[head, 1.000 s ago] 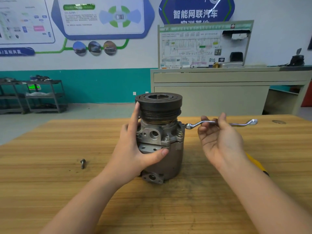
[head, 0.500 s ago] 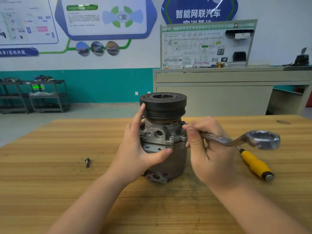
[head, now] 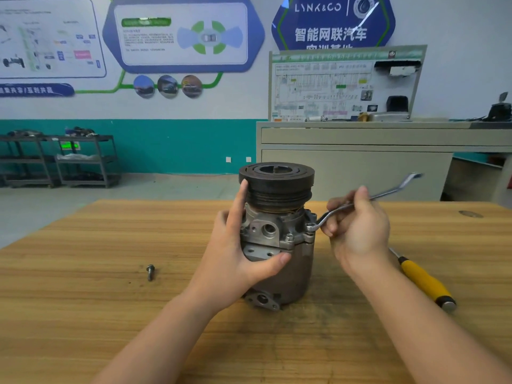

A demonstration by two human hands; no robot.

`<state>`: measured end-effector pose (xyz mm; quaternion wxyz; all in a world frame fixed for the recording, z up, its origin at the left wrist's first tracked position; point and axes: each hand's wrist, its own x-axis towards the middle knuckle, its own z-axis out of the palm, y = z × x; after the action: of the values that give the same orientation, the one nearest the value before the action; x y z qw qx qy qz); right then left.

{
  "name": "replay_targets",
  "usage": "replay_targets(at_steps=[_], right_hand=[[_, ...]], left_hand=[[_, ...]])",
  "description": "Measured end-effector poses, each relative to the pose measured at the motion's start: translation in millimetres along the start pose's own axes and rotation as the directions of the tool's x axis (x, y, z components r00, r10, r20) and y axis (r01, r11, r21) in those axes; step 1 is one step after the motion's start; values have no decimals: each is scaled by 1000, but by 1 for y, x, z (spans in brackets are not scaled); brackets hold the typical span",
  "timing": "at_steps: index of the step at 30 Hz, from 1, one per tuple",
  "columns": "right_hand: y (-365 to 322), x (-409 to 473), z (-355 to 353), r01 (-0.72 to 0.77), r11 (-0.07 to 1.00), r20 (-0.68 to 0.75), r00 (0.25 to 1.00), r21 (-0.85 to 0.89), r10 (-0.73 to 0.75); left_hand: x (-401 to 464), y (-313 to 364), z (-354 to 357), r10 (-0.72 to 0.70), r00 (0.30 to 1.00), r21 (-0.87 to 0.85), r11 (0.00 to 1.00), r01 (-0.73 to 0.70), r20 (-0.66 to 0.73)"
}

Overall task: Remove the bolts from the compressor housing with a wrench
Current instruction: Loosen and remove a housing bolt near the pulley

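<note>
Compressor: the compressor housing [head: 279, 245] stands upright on the wooden table [head: 83, 314] right in front of me, its dark grooved pulley [head: 276, 184] on top and a small flange at its foot facing me.
My left hand: my left hand [head: 235, 259] wraps the near-left side of the housing, thumb pressed across the front below the ported block, index finger stretched up against the pulley's edge.
My right hand: my right hand [head: 357, 225] curls around the shank of the wrench [head: 368, 202], thumb on top, fingers folded under it, just to the right of the housing.
Wrench: its near ring end sits on a bolt [head: 310, 227] at the housing's upper right flange; the shank rises up and away to the right, the far ring end blurred above the table's back edge.
Other bolt in place: another bolt head [head: 289, 237] shows on the front flange.
Loose bolt: one loose bolt [head: 150, 272] lies on the table, well to the left of my left arm.
Screwdriver: a yellow-handled screwdriver [head: 425, 282] lies on the table to the right, partly hidden behind my right wrist.
</note>
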<state>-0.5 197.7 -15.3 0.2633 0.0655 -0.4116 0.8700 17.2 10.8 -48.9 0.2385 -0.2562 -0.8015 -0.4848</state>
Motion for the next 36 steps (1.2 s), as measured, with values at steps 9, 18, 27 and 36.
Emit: replay_targets(at_steps=[9,18,27,36], right_hand=[[-14,-10,-7,119,992,-66,991,46,-116],[-14,-39,-3,682,677,365,726,-274,-583],[-15,-38,-12,907,337,705,412,-254,-577],[-9,-47,-6,946,160,780,323,-281,-536]], left_hand=[[5,2,-6,-18,999,-9,1000,19,37],[2,4,-4,-1,1000,-3,1000,1,23],[1,0,-3,1,1000,8,1000,-1,6],[1,1,-3,18,1000,37,999,-19,14]])
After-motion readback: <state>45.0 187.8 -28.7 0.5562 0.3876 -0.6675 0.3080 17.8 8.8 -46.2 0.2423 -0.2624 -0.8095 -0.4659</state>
